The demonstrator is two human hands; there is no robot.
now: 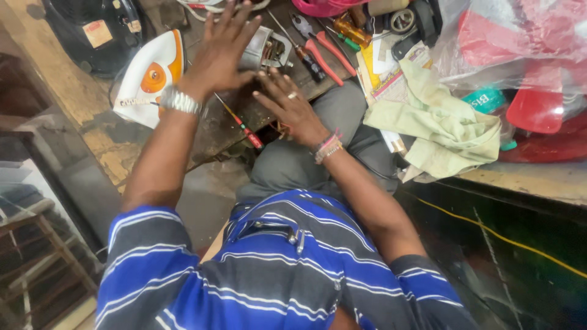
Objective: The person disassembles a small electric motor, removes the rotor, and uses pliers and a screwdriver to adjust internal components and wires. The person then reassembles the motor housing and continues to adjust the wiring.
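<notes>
The person's left hand, a metal watch at its wrist, spreads wide with fingers splayed, palm down over a small grey metal motor block with copper windings on the worn wooden workbench. The right hand, ringed and also open with fingers extended, lies just below that block, holding nothing. A white and orange clothes iron rests left of the left wrist. A thin red-handled screwdriver lies between the two hands. Red-handled pliers lie beyond the right hand, and a crumpled pale green cloth sits well to the right.
</notes>
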